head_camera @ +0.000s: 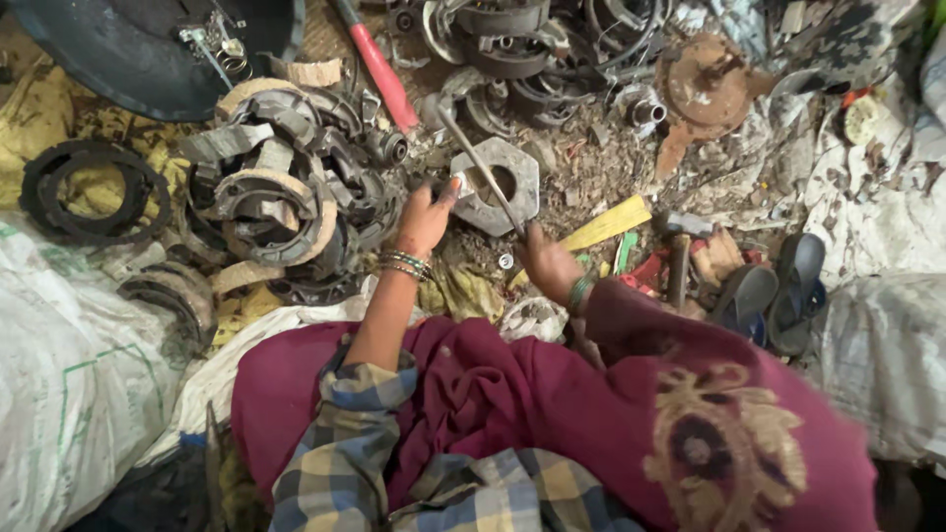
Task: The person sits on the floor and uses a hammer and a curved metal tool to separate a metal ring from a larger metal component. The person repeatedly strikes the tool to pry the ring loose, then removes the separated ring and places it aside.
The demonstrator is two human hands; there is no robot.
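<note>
**Two hands on a metal plate amid scrap parts**

At the far left a black ring (94, 192) lay flat on yellow cloth, with a white woven sack (69, 365) nearer the person. Right of the ring sat a heap of curved brake shoes (276, 187), grey and tan, piled against one another. Beyond the heap, a red-handled tool (382, 74) ran diagonally toward the far side.

The left hand (426, 219), bangles at the wrist, reached forward with its fingers spread partly open; the fingertips touched the left edge of a grey metal plate (522, 167) with a round hole in its middle. It pressed on the plate rather than gripping it. The plate lay flat on the littered ground, just right of the brake-shoe heap.

The right hand (547, 261) was closed around the near end of a thin metal rod (480, 163), which slanted up and to the left across the plate's hole to a bent far tip.

Right of that hand lay a yellow strip (606, 225), then a hammer (680, 251) with its handle pointing near. Farther right rested a pair of dark sandals (774, 291), and on the far side a rusty round disc (705, 84).
</note>
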